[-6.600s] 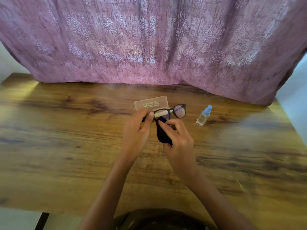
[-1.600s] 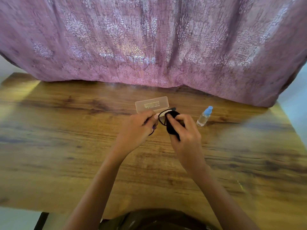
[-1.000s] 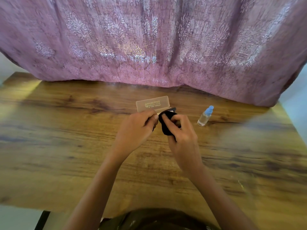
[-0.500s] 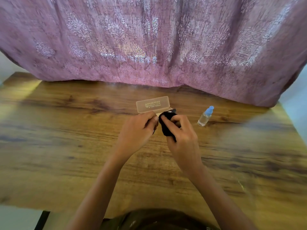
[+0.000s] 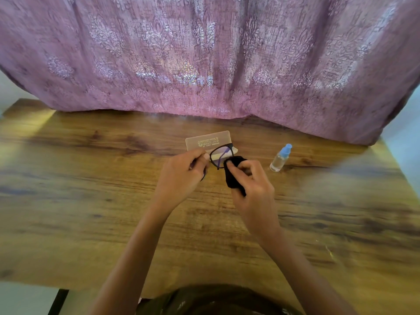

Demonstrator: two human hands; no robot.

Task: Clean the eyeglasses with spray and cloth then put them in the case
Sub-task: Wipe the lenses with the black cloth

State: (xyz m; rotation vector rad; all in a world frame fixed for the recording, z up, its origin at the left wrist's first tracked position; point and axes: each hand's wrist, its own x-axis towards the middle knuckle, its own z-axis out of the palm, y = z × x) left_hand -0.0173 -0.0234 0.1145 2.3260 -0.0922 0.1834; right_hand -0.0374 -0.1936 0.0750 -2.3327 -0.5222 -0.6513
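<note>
My left hand [image 5: 181, 171] pinches eyeglasses [image 5: 221, 155]; right hand [image 5: 250, 185] grips black cloth [image 5: 234, 176], now off lens, exposed again; wiping nearly done.

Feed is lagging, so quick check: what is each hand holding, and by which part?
Left hand grips the eyeglasses at the frame's left end; right hand pinches the bunched black cloth.
</note>
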